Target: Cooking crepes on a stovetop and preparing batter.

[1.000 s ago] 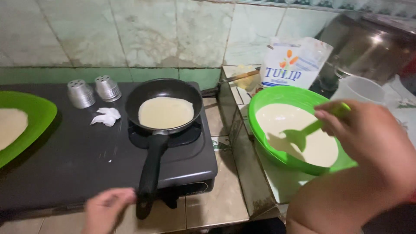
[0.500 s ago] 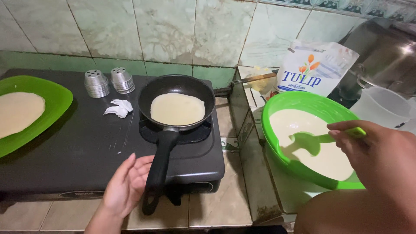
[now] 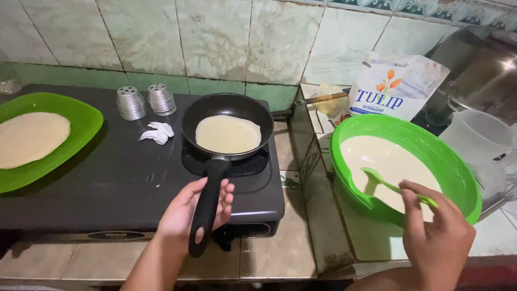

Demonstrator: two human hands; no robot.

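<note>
A black frying pan (image 3: 188, 121) sits on the stove burner with a thin pale crepe (image 3: 228, 133) in it. My left hand (image 3: 183, 218) lies palm-up under the pan's black handle (image 3: 207, 210), fingers loosely spread on either side of it and not closed. To the right stands a green bowl (image 3: 344, 134) of pale batter (image 3: 388, 161). My right hand (image 3: 436, 242) pinches the end of a green ladle (image 3: 377, 178) whose scoop rests in the batter.
A green plate (image 3: 81, 121) at the left holds a cooked crepe (image 3: 29, 137). Two stacks of metal moulds (image 3: 131, 102) and a crumpled tissue (image 3: 156, 133) lie on the black stove (image 3: 107, 178). A flour bag (image 3: 398, 89), a clear jug (image 3: 479, 137) and a metal pot (image 3: 474, 64) stand behind the bowl.
My left hand has slid from beside the handle's end to under the handle. My right hand drew back toward me along the ladle. The view shifted slightly.
</note>
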